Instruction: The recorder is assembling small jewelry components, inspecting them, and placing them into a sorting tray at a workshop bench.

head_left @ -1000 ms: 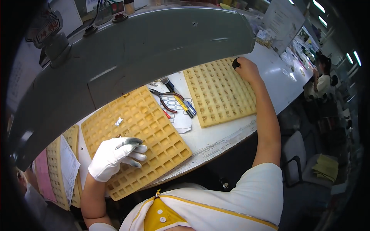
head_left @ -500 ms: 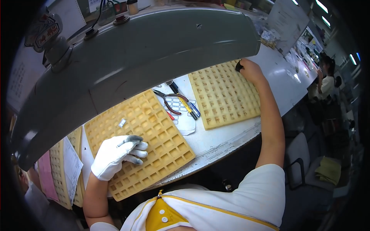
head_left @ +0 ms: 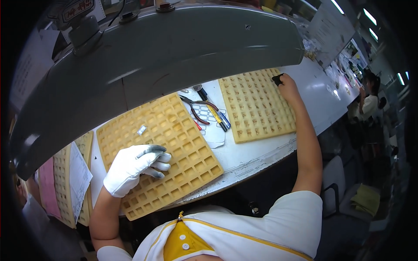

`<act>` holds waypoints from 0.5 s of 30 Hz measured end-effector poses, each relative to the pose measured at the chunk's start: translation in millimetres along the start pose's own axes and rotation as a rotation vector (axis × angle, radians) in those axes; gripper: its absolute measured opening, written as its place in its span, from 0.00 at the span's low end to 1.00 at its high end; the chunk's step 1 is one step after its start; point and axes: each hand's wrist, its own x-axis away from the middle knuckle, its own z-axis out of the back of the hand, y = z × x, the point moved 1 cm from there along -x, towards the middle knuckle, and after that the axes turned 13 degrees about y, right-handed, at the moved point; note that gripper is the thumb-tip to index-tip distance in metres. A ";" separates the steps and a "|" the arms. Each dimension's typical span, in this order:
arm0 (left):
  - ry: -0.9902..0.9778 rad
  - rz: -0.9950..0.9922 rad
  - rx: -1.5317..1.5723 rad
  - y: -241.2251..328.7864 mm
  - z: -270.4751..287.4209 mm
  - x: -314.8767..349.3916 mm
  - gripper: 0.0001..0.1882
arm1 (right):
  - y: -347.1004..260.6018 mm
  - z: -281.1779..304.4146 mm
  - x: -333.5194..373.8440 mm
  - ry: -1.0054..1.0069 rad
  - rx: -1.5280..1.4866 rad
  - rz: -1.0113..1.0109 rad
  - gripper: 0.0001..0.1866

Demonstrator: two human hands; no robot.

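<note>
**Both hands at the trays**

I find the gloved left hand (head_left: 138,167) over the left tray (head_left: 183,176), which overhangs the near edge of the bench (head_left: 322,89); that hand's fingers are half-curled, slightly apart. The bare right hand (head_left: 289,87) is at the far right corner of the right tray (head_left: 265,135), its fingers bent beside a small black item (head_left: 277,80); I cannot tell whether they clamp it. Pliers (head_left: 201,114) lie between the trays.
</note>
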 end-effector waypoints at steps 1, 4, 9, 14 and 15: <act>-0.001 0.000 -0.007 -0.1 -0.2 -0.2 0.20 | 4.1 -1.5 1.5 0.023 -0.051 -0.016 0.06; -0.004 -0.011 -0.009 0.4 -0.1 0.2 0.20 | 0.1 0.1 6.1 0.057 -0.142 -0.022 0.07; 0.013 -0.028 -0.025 1.1 0.3 0.2 0.20 | -19.9 12.5 14.4 0.072 0.012 0.041 0.10; 0.015 -0.022 -0.039 -0.5 -1.6 -0.3 0.20 | -23.3 14.1 15.2 0.074 0.125 -0.011 0.11; 0.032 -0.024 -0.033 0.3 -1.8 0.6 0.20 | -24.7 13.7 14.1 0.045 0.166 0.011 0.11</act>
